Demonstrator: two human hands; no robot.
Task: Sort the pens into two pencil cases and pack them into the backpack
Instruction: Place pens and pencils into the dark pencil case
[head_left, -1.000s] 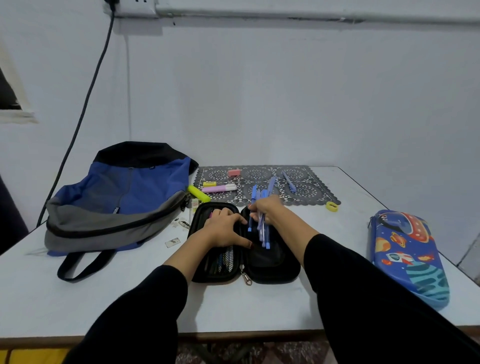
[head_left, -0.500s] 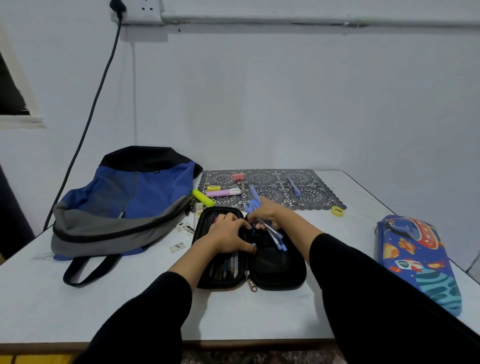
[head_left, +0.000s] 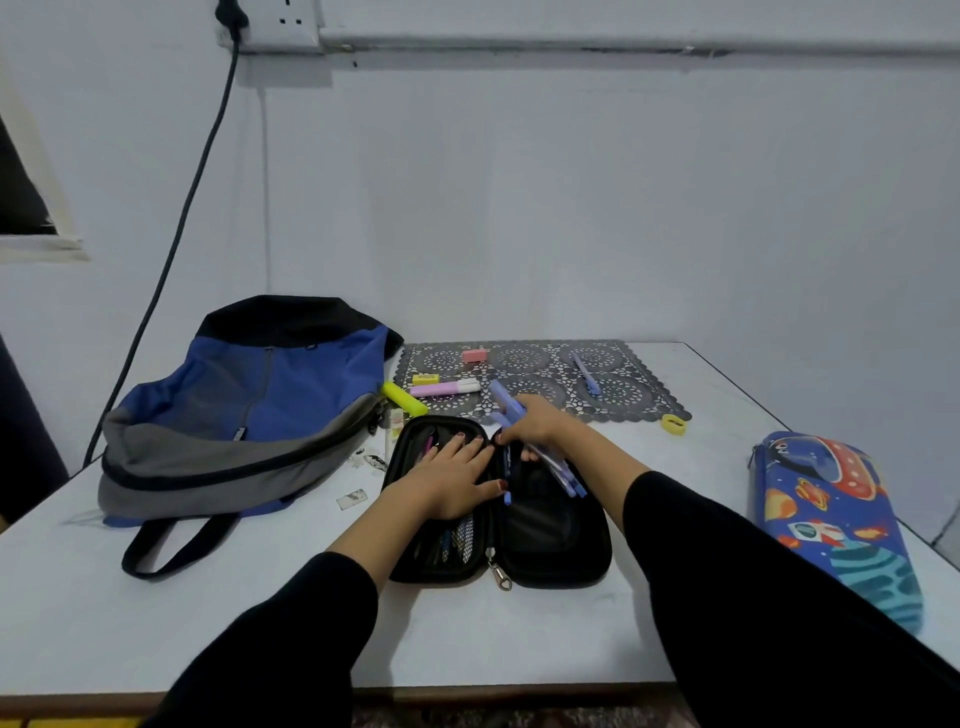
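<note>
pens (head_left: 563, 475) look light, stiff, slippery; right hand (head_left: 530, 423) grips them mid-shaft, left hand (head_left: 447, 478) lies flat on the case (head_left: 550, 540) beneath.

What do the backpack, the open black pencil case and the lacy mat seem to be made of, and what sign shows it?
Backpack: soft woven fabric, matte; it slumps and creases. Black pencil case: probably a stiff fabric-covered shell, matte; both halves keep their rounded shape. Mat: perhaps plastic, slightly shiny, with cut-out lace holes; unsure.
</note>
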